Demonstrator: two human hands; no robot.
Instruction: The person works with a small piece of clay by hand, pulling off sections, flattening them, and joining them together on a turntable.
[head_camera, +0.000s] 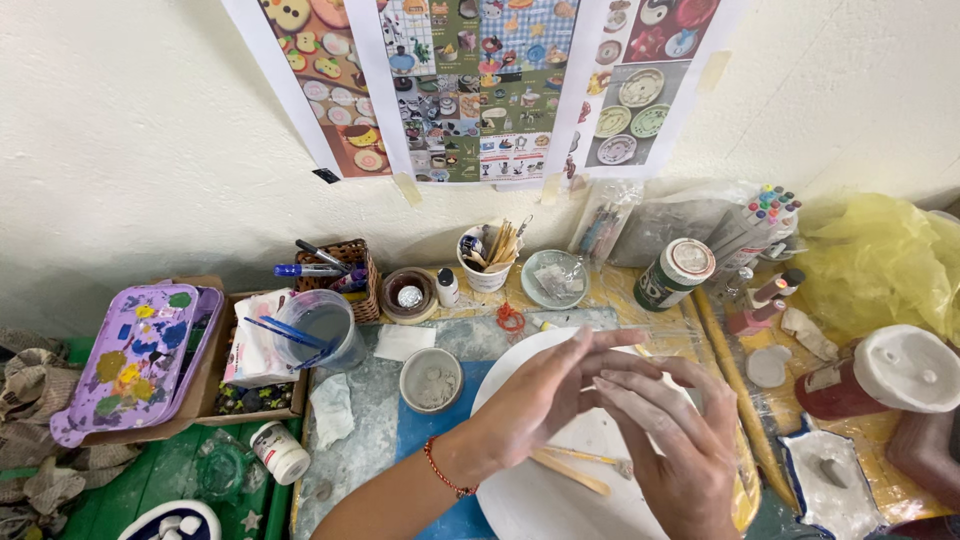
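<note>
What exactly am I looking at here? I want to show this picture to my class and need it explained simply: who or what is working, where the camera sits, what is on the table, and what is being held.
There is no machine. A person works with two bare hands, and the single camera is worn on their head, looking down at a craft table against a wall.

The left hand, with a red bracelet at the wrist, and the right hand are pressed together over a round white board. Both look dusted with clay. Whether they hold anything between them cannot be seen. Two wooden sticks lie on the board beneath them.

Around it are a small grey clay bowl, a plastic cup of murky water with blue brushes, a purple paint palette, a white cup of wooden tools and a bunch of marker pens. Picture sheets of painted ceramics hang on the wall.
</note>
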